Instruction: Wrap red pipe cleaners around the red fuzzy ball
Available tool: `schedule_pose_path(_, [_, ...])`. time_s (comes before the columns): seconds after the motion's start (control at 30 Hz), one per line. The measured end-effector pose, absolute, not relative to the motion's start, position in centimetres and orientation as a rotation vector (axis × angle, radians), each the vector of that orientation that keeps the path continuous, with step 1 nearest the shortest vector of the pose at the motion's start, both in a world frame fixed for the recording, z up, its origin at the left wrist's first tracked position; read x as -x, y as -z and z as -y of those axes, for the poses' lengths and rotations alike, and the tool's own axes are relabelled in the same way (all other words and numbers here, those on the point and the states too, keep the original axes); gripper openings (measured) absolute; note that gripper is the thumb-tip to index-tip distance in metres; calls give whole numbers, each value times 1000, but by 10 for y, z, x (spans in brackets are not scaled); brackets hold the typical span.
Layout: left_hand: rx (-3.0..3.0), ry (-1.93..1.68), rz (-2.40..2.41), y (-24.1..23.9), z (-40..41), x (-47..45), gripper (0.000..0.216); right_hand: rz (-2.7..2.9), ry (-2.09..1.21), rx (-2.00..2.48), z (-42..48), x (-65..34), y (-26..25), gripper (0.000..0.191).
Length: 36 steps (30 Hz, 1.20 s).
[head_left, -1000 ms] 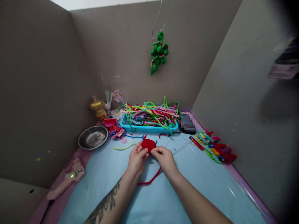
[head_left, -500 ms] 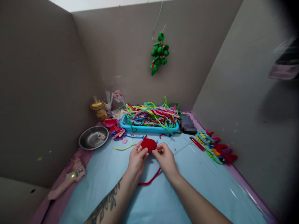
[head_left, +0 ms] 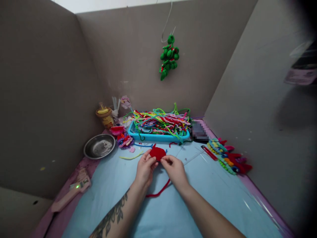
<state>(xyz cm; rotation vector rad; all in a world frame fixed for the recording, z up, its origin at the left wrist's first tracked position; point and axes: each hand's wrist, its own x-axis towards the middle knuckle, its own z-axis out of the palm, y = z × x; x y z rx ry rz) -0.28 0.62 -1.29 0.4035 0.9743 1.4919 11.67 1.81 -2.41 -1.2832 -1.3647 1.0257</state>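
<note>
Both hands meet over the light blue mat (head_left: 203, 195) on a flat red coil of pipe cleaner (head_left: 158, 152). My left hand (head_left: 144, 170) pinches the coil's left edge with thumb and fingers. My right hand (head_left: 175, 170) pinches its lower right edge, fingers closed. The loose red tail of the pipe cleaner (head_left: 158, 191) runs down between my wrists and curls on the mat. A tattoo covers my left forearm.
A blue tray (head_left: 158, 136) heaped with coloured pipe cleaners stands at the back. To its left are a steel bowl (head_left: 99, 146), a yellow cup (head_left: 104, 115) and a pink glue gun (head_left: 70, 193). Finished coloured pieces (head_left: 229, 158) lie right. A green figure (head_left: 169, 56) hangs on the back wall.
The right hand's fingers have shifted slightly along the coil's edge; the coil and left hand have stayed almost where they were.
</note>
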Motion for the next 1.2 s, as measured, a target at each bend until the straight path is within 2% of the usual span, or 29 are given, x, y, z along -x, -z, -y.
schedule_pose_path(0.3, [-347, -1449, -1065, 12, -7, 4, 47, 1473, -857, 1306, -16, -116, 23, 9])
schedule_pose_path(0.77, [-399, -1477, -993, 19, -7, 1, 54, 960, -1517, 1305, -21, -116, 27, 13])
schedule_pose_path(1.2, [-373, -1485, -949, 11, -4, 0, 54, 1170, -1347, 1254, -21, -118, 27, 19])
